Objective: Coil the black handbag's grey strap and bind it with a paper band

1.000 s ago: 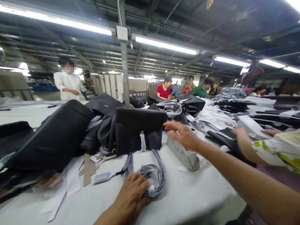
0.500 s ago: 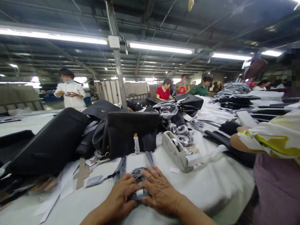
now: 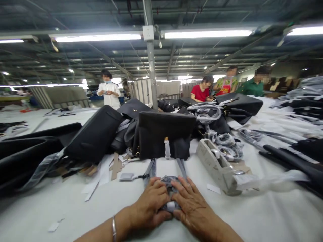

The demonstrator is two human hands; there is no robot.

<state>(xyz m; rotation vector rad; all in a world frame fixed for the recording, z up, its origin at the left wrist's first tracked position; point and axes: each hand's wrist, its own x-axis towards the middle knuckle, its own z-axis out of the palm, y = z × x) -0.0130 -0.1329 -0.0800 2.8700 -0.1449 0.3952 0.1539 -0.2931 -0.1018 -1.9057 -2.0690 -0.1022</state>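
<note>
My left hand (image 3: 148, 205) and my right hand (image 3: 193, 208) lie close together on the white table (image 3: 75, 208), both closed around a coiled grey wrapped strap (image 3: 171, 195). A white label shows on the coil between my thumbs. The strap's two ends run up to a black handbag (image 3: 164, 134) standing just behind, with a wrapped clasp on its front. A silver bangle sits on my left wrist.
More black bags (image 3: 93, 134) are piled at left and behind. A grey tape dispenser (image 3: 217, 166) stands right of my hands, with wrapped strap coils (image 3: 228, 146) beyond. Paper scraps lie at left. Several people work at the far side.
My right hand came back from the far right and joined my left on the strap coil. The view swung right, and the neighbour's arm and patterned sleeve left the picture.
</note>
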